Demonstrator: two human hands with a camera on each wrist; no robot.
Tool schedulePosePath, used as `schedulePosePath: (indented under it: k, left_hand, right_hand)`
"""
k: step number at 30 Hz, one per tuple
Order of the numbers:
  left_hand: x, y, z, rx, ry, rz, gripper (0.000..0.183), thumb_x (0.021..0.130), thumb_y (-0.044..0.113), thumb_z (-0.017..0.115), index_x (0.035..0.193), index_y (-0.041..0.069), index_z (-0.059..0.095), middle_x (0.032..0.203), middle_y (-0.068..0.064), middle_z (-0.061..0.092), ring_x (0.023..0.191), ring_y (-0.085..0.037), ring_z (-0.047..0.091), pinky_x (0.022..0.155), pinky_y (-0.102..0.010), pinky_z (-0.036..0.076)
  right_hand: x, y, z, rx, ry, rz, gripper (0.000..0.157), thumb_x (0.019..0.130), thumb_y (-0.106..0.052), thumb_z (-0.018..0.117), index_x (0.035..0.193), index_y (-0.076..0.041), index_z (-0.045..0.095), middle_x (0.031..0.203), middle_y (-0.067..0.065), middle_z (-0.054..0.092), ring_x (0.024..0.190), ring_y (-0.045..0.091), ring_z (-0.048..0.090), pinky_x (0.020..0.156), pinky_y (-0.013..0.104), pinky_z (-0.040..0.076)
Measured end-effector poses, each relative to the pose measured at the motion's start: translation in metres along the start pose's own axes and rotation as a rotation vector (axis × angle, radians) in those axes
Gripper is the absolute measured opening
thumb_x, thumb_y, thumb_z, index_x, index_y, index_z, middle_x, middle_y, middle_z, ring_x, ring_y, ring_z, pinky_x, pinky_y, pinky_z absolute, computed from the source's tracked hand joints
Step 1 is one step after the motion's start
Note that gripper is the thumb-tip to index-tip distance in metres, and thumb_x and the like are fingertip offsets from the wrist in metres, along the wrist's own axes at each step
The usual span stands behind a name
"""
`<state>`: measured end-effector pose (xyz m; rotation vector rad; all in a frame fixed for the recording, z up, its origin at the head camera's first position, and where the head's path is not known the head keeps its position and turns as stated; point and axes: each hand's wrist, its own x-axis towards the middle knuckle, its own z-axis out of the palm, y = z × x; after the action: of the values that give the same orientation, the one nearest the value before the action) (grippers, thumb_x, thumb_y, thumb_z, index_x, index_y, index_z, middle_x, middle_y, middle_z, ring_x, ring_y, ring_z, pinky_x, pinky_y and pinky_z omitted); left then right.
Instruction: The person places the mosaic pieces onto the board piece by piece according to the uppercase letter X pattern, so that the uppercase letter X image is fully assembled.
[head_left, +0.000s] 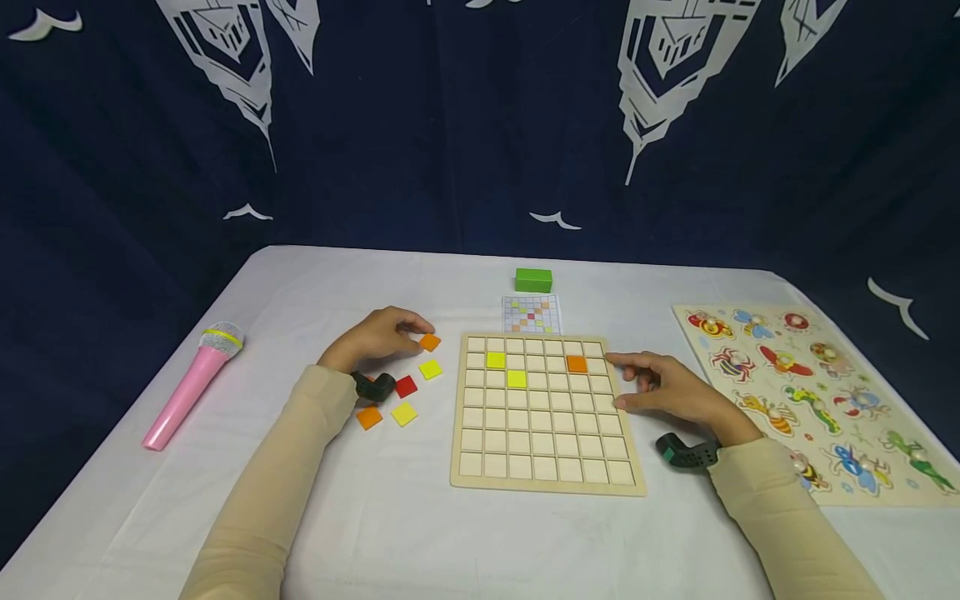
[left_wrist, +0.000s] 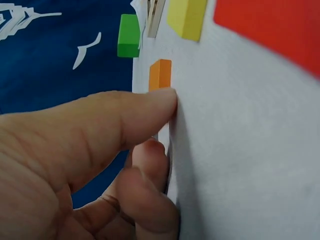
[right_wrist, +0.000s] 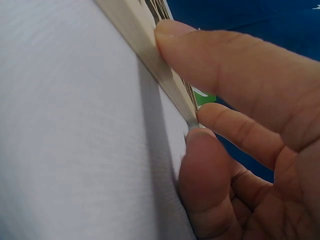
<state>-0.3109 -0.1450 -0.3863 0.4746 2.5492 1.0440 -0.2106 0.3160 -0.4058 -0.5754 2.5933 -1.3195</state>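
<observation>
In the head view my left hand is at an orange square tile lying on the white cloth. In the left wrist view the thumb hides the lower part of this orange tile; no pinch on it shows. At the right edge of the wooden grid board, my right hand touches the rim with thumb and forefinger apart. On the board sit two yellow tiles and another orange tile. The right wrist view shows the thumb against the board's side.
Loose yellow, red and orange tiles lie by the left wrist. A pattern card and green block stand behind the board. A pink microphone lies left, an insect puzzle board right.
</observation>
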Motion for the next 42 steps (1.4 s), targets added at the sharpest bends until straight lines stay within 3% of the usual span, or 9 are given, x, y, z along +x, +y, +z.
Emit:
schedulePosePath:
  k: [12, 16, 24, 29, 42]
  left_hand:
    - [0.001, 0.0, 0.002, 0.019, 0.045, -0.014, 0.035, 0.095, 0.013, 0.081, 0.127, 0.004, 0.073, 0.129, -0.014, 0.069, 0.114, -0.03, 0.059, 0.104, -0.04, 0.048]
    - [0.002, -0.001, 0.001, 0.028, 0.059, 0.01, 0.033, 0.096, 0.014, 0.08, 0.126, 0.003, 0.073, 0.127, -0.015, 0.07, 0.11, -0.029, 0.061, 0.101, -0.038, 0.049]
    - [0.002, 0.002, 0.0, 0.016, 0.136, 0.044, 0.034, 0.096, 0.013, 0.081, 0.127, 0.004, 0.071, 0.11, -0.011, 0.075, 0.084, -0.021, 0.057, 0.079, -0.031, 0.047]
    - [0.002, 0.004, 0.0, -0.012, 0.17, 0.068, 0.036, 0.094, 0.016, 0.082, 0.128, 0.007, 0.071, 0.106, -0.011, 0.075, 0.076, -0.021, 0.055, 0.072, -0.031, 0.045]
    - [-0.002, 0.021, 0.008, -0.039, 0.169, 0.134, 0.037, 0.093, 0.016, 0.083, 0.128, 0.008, 0.073, 0.107, -0.009, 0.077, 0.071, -0.021, 0.055, 0.073, -0.033, 0.044]
  right_hand:
    - [0.0, -0.001, 0.001, 0.0, 0.01, -0.017, 0.068, 0.088, -0.001, 0.087, 0.148, 0.013, 0.056, 0.105, 0.01, 0.053, 0.08, 0.013, 0.047, 0.069, 0.026, 0.042]
    - [0.0, -0.001, 0.001, -0.003, 0.012, -0.015, 0.068, 0.089, -0.002, 0.087, 0.148, 0.013, 0.056, 0.105, 0.01, 0.053, 0.08, 0.013, 0.047, 0.07, 0.026, 0.042]
    - [-0.001, -0.001, 0.0, -0.001, 0.009, 0.0, 0.069, 0.089, -0.002, 0.087, 0.148, 0.013, 0.055, 0.105, 0.011, 0.053, 0.08, 0.013, 0.047, 0.07, 0.026, 0.043]
    - [0.0, -0.001, 0.0, -0.002, 0.006, 0.001, 0.069, 0.089, -0.003, 0.087, 0.148, 0.013, 0.055, 0.105, 0.011, 0.053, 0.08, 0.013, 0.047, 0.07, 0.026, 0.043]
    - [0.0, 0.0, 0.0, -0.004, 0.005, 0.0, 0.07, 0.089, -0.003, 0.087, 0.149, 0.012, 0.055, 0.106, 0.011, 0.054, 0.081, 0.013, 0.047, 0.07, 0.026, 0.043]
